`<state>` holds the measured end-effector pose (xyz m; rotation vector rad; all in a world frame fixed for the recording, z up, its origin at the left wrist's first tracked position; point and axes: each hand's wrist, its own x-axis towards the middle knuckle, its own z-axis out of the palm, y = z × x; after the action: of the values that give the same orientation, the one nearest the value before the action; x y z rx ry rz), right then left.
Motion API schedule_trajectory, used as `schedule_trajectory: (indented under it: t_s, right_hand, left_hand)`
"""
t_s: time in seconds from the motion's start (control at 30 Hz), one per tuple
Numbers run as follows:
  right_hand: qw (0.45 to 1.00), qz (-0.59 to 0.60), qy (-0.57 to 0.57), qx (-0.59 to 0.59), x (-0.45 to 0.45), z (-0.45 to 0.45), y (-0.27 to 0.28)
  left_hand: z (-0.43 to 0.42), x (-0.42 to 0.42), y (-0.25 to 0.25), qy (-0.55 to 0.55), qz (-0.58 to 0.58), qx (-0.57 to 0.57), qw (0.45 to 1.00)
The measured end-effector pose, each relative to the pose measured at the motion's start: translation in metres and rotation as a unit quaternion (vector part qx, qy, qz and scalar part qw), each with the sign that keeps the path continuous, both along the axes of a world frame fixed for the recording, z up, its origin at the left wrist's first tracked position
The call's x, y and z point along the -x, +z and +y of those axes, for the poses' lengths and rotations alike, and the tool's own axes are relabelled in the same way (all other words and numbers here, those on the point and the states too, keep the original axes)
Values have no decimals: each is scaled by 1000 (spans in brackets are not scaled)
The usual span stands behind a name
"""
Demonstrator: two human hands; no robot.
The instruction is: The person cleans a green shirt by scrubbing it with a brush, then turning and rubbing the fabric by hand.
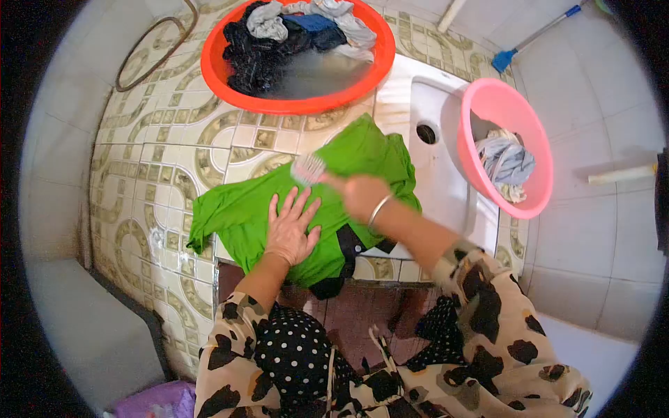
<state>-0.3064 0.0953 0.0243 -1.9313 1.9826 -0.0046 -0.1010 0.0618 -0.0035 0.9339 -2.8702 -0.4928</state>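
Two hands: one spread flat, one closed round a handle; both at the green shirt [240, 202].
Left hand [291, 233]: open, palm down, fingers fanned over the cloth, pressing rather than gripping.
Right hand [366, 198]: closed on the brush handle, blurred; exact finger placement cannot be told. One bangle [379, 211] on that wrist.
Brush [307, 169]: one, pale head against the upper part of the shirt, just beyond the left fingertips. Step in hand looks like brushing this patch.
Next stroke: would call for cloth kept taut under the left palm and bristles laid flat; a light press could let it bunch, by judgement.
Green shirt: one, spread in creases over the patterned tiles [125, 167] and partly across the white floor pan [446, 174]. Black trim [348, 244] on the near side, one button [358, 248] visible.
Tubs: two. Red tub [300, 106] beyond the shirt, dark and pale clothes [251, 56] in cloudy water. Pink basin [540, 146] to the right, tilted, pale clothes [507, 164] inside. Pieces too tangled to count in either.
Drain hole [426, 134]: one, in the pan.
Hose [125, 87]: one, looped by the left wall.
Blue-headed tool [503, 59]: one, by the far right wall.
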Motion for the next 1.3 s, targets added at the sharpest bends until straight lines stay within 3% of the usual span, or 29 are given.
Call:
schedule_trajectory:
  t_s: [0.07,0.13,0.17,0.23,0.33,0.4,0.5,0.57,0.63,0.73,0.8,0.93,1.03,1.13,1.23,1.27,1.3]
  right_hand:
    - [991,41,-121,-33,59,-14,-40]
    - [981,-9,-191,6,105,-13,14]
    - [980,54,-190,24,125,-13,3]
    - [988,31,-150,1,77,-1,44]
    - [997,-2,-77,29,30,40,18]
    - [998,35,-43,-19,29,74,4]
    - [975,66,-214,3,116,76,3]
    - [972,96,-215,-17,121,80,-2]
    - [982,29,-184,34,72,72,21]
    - [995,18,-103,1,15,74,24]
    - [996,17,-11,-90,10,80,12]
    - [972,53,-225,-41,109,96,5]
    - [974,27,-224,2,101,97,4]
    - [995,6,-98,-8,19,79,38]
    - [999,-8,-25,-34,23,94,7]
    - [993,44,-78,-82,47,94,13]
    - [990,40,-122,-55,75,98,12]
  left_hand:
    - [-2,2,0,0,8,3,1000]
    - [-1,0,2,0,16,10,1000]
    - [0,0,1,2,16,11,1000]
    - [6,-2,4,6,18,10,1000]
    - [2,-1,4,7,6,-2,1000]
    - [5,-4,-2,1,7,2,1000]
    - [4,-2,3,1,23,9,1000]
    - [-1,2,4,0,28,13,1000]
    - [2,2,3,2,22,4,1000]
    - [1,3,0,-1,18,9,1000]
    - [2,3,0,4,27,11,1000]
    - [3,0,0,2,41,20,999]
    - [0,3,3,6,28,16,999]
    - [1,1,1,-1,21,22,1000]
    - [1,2,1,2,30,14,999]
    - [0,3,2,1,35,12,999]
    - [1,0,1,4,39,8,999]
